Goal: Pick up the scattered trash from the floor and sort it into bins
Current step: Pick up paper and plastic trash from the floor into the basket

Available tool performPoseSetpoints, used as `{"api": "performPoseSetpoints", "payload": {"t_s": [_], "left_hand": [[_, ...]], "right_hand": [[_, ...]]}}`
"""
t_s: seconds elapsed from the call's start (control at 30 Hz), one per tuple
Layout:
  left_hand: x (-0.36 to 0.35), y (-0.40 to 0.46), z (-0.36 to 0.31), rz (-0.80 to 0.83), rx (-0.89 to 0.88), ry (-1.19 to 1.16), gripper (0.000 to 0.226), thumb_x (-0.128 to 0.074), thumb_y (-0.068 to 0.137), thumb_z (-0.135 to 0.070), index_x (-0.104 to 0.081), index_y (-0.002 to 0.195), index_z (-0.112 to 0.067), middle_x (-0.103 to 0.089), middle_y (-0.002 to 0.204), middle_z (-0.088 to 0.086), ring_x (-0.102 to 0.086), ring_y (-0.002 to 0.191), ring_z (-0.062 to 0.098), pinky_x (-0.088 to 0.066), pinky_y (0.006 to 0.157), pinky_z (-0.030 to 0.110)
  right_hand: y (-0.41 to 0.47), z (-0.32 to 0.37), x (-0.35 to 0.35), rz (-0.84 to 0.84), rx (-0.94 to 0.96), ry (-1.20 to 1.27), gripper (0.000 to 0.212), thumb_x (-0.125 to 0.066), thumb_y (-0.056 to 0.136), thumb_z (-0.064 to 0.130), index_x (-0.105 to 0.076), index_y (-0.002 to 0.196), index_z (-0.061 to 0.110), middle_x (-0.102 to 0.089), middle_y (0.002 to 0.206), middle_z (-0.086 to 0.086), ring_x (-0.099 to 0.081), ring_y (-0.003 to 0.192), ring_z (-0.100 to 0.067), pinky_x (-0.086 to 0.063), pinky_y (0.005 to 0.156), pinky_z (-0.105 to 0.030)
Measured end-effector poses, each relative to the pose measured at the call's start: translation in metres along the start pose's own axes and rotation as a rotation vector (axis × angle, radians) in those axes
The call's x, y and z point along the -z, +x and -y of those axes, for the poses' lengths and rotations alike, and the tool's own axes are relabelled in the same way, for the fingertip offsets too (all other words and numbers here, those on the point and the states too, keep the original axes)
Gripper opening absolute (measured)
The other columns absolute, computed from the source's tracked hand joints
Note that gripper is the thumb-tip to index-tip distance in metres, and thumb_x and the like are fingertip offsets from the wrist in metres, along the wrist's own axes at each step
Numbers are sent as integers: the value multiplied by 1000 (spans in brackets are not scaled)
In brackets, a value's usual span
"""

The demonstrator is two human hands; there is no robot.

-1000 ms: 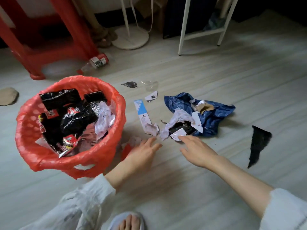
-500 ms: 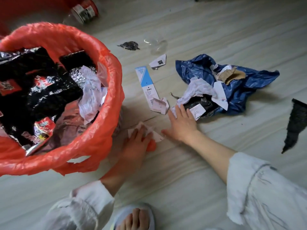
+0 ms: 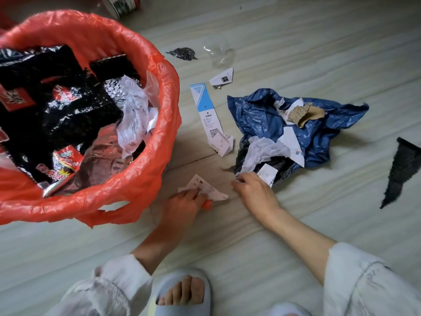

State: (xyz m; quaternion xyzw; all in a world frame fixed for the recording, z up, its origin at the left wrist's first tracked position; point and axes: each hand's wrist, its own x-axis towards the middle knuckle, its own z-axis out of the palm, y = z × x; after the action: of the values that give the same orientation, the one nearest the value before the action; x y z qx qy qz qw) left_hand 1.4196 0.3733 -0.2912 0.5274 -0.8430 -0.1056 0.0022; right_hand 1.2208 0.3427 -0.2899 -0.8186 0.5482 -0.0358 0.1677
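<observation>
Nearest me, my left hand (image 3: 182, 201) reaches palm-down to the floor (image 3: 296, 53), fingers pinching white paper scraps (image 3: 205, 190) beside the red-lined bin (image 3: 136, 190). My right hand (image 3: 255, 192), fingers curled, grips a small scrap at the blue bag (image 3: 262, 115) pile's edge. Farther off lies a blue-white tag (image 3: 205, 106).

A pale blue slipper (image 3: 182, 302) is seen at the floor's (image 3: 296, 42) near edge; pale planks, possibly wood-grain, are shown.
</observation>
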Motion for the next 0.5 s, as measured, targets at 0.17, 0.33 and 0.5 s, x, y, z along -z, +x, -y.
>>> {"api": "performPoseSetpoints", "payload": {"t_s": [0.17,0.33,0.5], "left_hand": [[30,9,-6,-20,-8,68,46,-30,91,-41,-73,94,-25,-71,77,-4,-64,50,18,-41,36,20],[108,13,-30,-19,100,-141,31,-51,91,-22,-53,121,-25,-60,115,1,-63,94,29,-51,65,34],[190,3,-44,-335,46,-55,25,-51,74,-20,-60,97,-19,-63,71,-1,-63,54,19,-40,34,23]], "right_hand": [[9,4,49,-80,-73,145,17,-61,81,5,-73,93,3,-67,84,-17,-64,79,-34,-55,65,-41],[10,19,144,-311,-220,326,22,-60,86,3,-69,107,4,-70,100,-14,-64,91,-24,-43,84,-20],[-3,62,228,-446,-378,654,23,-62,86,9,-70,107,7,-72,101,-8,-67,88,-18,-49,85,-22]]}}
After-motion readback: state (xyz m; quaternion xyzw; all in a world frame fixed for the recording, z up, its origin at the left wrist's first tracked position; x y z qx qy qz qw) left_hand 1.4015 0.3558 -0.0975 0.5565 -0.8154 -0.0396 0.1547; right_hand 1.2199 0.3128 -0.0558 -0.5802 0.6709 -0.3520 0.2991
